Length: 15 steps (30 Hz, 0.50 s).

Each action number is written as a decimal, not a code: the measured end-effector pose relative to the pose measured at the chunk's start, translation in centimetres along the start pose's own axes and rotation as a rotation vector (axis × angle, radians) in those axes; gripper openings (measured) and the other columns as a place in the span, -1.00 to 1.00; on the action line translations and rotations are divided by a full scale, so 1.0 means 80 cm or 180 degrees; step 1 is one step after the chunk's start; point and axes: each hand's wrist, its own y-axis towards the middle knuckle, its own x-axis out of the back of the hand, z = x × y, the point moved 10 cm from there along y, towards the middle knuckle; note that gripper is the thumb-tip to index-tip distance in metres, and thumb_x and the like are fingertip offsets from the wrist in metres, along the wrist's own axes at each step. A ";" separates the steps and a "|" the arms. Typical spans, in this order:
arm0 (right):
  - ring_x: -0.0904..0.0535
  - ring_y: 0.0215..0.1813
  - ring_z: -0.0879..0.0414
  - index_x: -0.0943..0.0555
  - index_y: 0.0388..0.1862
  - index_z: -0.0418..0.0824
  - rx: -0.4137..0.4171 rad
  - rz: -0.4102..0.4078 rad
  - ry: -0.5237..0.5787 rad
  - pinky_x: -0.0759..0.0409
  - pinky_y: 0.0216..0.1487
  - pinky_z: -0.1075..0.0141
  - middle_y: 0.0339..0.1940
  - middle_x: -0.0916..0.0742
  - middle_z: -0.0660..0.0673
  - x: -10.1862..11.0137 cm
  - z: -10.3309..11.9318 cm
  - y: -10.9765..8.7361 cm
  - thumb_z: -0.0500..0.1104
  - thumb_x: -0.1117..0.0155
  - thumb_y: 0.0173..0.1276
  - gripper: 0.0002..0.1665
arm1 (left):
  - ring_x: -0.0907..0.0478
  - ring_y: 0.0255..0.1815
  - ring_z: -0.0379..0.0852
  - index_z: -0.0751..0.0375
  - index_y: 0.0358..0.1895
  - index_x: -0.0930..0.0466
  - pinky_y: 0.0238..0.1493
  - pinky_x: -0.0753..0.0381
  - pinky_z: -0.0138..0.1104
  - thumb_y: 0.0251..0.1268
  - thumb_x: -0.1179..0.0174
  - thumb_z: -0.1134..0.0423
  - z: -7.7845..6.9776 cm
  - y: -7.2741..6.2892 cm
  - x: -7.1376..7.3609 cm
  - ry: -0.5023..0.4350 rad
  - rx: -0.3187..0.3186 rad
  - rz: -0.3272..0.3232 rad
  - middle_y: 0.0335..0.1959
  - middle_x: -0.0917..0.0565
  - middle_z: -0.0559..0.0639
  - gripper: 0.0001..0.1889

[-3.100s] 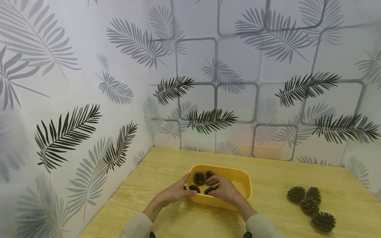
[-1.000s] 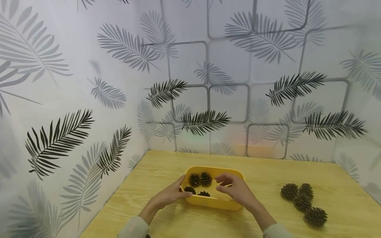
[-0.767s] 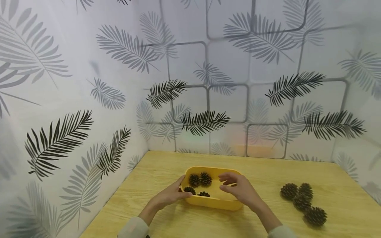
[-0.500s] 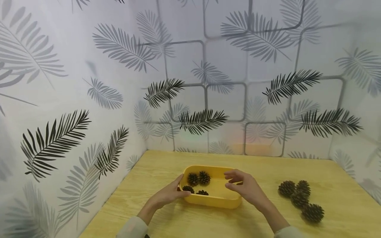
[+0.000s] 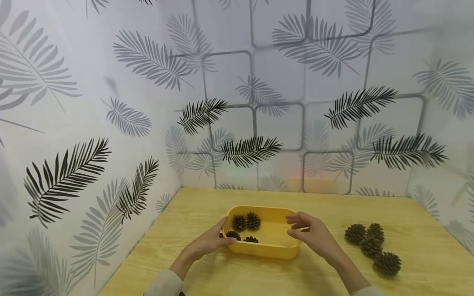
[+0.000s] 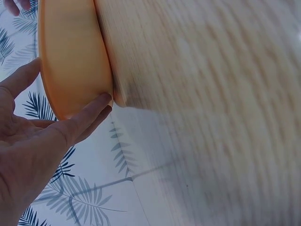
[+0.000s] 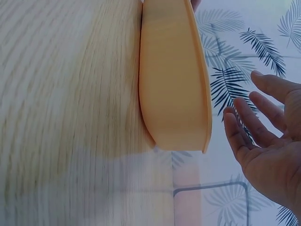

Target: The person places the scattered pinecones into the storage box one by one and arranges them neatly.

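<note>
A yellow plastic box with rounded corners stands on the table in the head view. Several small pine cones lie inside its left half, among them one pine cone near the back wall; the front ones are partly hidden by the rim. My left hand holds the box's left end, thumb at the front rim and fingers along the end wall, as the left wrist view also shows. Over the box's right end hovers my right hand, fingers loosely bent and nothing in them. In the right wrist view this hand is apart from the box.
Several larger pine cones lie in a cluster on the wood-grain table to the right, beyond my right forearm. A white curtain printed with leaves hangs behind the table and along its left side.
My right hand has let go of a small pine cone inside the box, then risen and moved right to the box's right end. My left hand keeps its hold; the view has shifted slightly.
</note>
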 end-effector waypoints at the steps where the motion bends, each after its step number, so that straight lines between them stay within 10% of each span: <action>1: -0.68 0.13 -0.04 -0.61 0.32 -0.18 0.0002 -0.0011 0.0005 -0.65 0.08 0.25 0.24 -0.71 -0.22 0.002 0.001 -0.001 -0.05 -0.41 0.47 -0.49 | 0.27 0.68 0.43 0.25 0.71 0.31 0.53 -0.03 0.32 0.55 -0.25 0.06 0.000 0.000 0.000 0.0000 -0.0012 -0.0001 0.70 0.26 0.36 0.01; 15: -0.68 0.15 -0.05 -0.59 0.36 -0.20 -0.0150 -0.0148 -0.0012 -0.65 0.07 0.30 0.25 -0.70 -0.28 0.027 -0.012 -0.017 -0.06 -0.41 0.47 -0.46 | 0.25 0.68 0.43 0.27 0.71 0.31 0.54 -0.04 0.30 0.55 -0.25 0.04 -0.001 0.001 0.001 -0.0022 -0.0057 0.0000 0.70 0.25 0.37 0.01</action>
